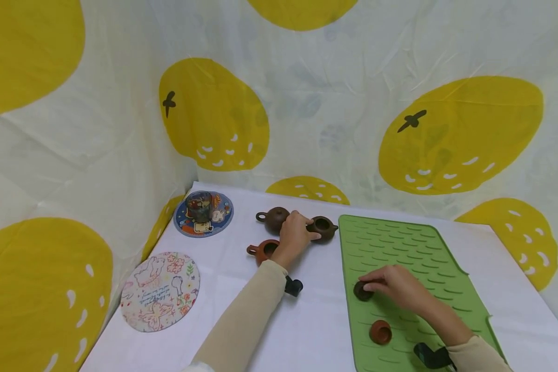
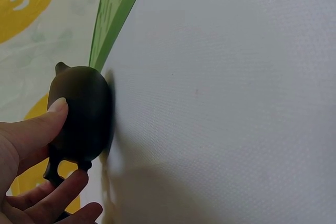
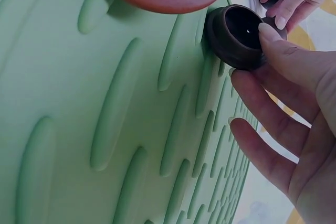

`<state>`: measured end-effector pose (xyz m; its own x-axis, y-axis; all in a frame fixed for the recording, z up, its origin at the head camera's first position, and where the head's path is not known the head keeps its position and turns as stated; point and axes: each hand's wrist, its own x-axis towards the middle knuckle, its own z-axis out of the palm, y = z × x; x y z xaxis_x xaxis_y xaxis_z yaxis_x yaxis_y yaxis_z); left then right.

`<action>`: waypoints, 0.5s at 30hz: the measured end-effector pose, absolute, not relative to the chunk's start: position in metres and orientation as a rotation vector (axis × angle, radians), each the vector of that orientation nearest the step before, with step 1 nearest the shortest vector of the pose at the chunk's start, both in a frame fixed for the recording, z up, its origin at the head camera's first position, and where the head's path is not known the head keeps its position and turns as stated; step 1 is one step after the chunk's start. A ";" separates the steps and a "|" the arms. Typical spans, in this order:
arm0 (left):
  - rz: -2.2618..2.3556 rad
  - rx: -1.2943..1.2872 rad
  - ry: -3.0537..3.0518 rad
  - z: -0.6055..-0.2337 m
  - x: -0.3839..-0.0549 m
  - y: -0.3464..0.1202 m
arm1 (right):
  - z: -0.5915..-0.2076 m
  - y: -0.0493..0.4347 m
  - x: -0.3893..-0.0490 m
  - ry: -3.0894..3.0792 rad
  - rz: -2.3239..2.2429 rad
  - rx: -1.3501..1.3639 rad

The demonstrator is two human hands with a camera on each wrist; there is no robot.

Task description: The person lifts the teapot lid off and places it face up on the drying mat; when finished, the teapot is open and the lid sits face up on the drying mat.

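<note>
My left hand (image 1: 296, 235) holds a dark brown teapot (image 1: 325, 230) that stands lidless on the white cloth, its spout toward the green mat. In the left wrist view the thumb lies along the body of this teapot (image 2: 81, 114) and the fingers are at its handle. Over on the mat, my right hand (image 1: 397, 287) pinches a dark brown teapot lid (image 1: 362, 291). The right wrist view shows the lid (image 3: 231, 38) turned with its hollow side outward, the thumb at its rim. A reddish-brown lid (image 1: 380, 332) lies nearer on the mat.
Left of my left hand are a second dark teapot (image 1: 275, 219) with its lid on and a reddish-brown open teapot (image 1: 262, 251), partly behind the wrist. A glass cup (image 1: 199, 206) stands on a blue round mat (image 1: 223, 204). A patterned round mat (image 1: 160, 292) lies nearer. The green mat (image 1: 409, 248) covers the right.
</note>
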<state>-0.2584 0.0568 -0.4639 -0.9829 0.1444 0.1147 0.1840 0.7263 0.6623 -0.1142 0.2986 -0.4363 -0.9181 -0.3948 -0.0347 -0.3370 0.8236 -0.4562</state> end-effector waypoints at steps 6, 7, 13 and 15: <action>-1.102 -0.277 -2.869 -0.462 -0.259 0.057 | -0.435 0.299 -0.114 2.846 -0.725 -0.538; -1.100 -0.282 -2.870 -0.462 -0.259 0.057 | -0.435 0.299 -0.114 2.846 -0.726 -0.537; -1.078 -0.324 -2.888 -0.462 -0.258 0.056 | -0.436 0.300 -0.114 2.836 -0.723 -0.518; -1.065 -0.348 -2.903 -0.462 -0.257 0.055 | -0.436 0.301 -0.114 2.830 -0.724 -0.514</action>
